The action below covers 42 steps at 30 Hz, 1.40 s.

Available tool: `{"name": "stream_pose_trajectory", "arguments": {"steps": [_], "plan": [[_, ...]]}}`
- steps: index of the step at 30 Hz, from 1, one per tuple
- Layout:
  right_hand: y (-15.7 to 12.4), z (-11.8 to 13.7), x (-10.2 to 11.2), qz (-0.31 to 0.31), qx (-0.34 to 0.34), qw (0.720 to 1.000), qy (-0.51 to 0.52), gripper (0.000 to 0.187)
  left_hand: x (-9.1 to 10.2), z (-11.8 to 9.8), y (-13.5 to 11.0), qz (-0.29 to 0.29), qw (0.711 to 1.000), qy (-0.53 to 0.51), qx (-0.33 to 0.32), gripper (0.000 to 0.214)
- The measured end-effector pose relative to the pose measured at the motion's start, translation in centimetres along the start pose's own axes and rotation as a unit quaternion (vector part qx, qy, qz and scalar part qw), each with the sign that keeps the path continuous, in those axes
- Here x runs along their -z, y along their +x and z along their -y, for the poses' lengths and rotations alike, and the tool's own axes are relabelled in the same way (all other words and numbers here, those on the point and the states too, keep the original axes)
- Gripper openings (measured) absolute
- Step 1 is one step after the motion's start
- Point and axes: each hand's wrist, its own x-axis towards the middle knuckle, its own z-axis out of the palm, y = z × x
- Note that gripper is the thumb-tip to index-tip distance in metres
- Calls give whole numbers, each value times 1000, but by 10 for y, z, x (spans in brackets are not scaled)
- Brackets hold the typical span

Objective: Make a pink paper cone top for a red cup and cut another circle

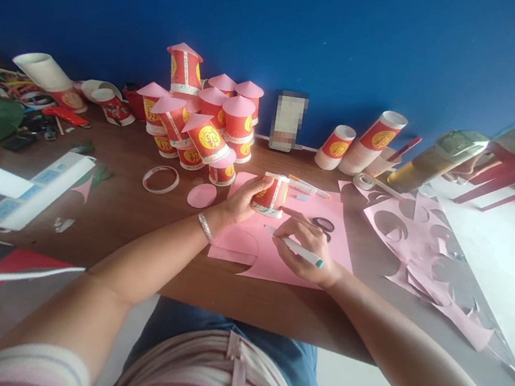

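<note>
Step in hand, as judged: marking the paper cup point(263, 195) with a pen. The cup is red with a white band; it sits over the pink sheet point(297, 273) on the worktop point(217, 286), directly in front of the wearer.

Left grip point(241, 200): closed around the cup's side, thumb uppermost. Right grip point(304, 243): closed on a white pen point(296, 249) with a green end. The pen tip is uncapped, points to the left and lies below the cup, apart from it. The right index finger reaches to the cup's lower edge; contact cannot be confirmed.

Green marks are visible on the white band. Whether they are complete cannot be determined.

Nearby: scissors point(323, 224) and an orange-and-white marker point(309, 188) on the sheet, a pink disc point(201, 196) to its left. Cups with pink cone tops point(220, 104) stand grouped behind.

Next move, as judged: if marking is to continue, the tip needs bringing up to the band, with the cup held steady and unsquashed. A light touch is advisable, the wall being thin card.
</note>
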Motion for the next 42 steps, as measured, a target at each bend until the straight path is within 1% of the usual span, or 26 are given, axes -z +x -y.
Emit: {"name": "stream_pose_trajectory", "arguments": {"steps": [3,6,9,12,15,18,20,28,34,37,42], "plan": [[0,0,1,4,7,1000,8,14,3,2,2,-15,1000,-5,7,38],[0,0,1,4,1,1000,6,13,3,3,3,-25,999,-9,22,40],[0,1,0,8,0,1000,4,13,1,3,2,-7,1000,10,23,46],[0,1,-1,12,11,1000,7,14,-2,0,1,7,997,70,7,47],[0,1,1,-5,0,1000,-22,12,-6,-3,-1,14,994,106,10,50],[1,0,4,-36,-15,997,-64,11,-8,-6,-2,11,993,114,22,51],[2,0,6,-43,-18,996,-82,11,-9,-8,-3,8,992,122,26,51],[1,-1,2,-32,-43,993,-105,12,-9,-8,-4,39,992,121,18,48],[-2,-4,-2,-16,-61,993,-103,14,-12,-11,-5,38,990,136,18,48],[-1,-3,-2,-18,-64,992,-106,15,-13,-11,-4,38,990,135,20,48],[0,-5,2,-27,-58,992,-106,15,-10,-10,-4,58,989,135,13,49]]}}
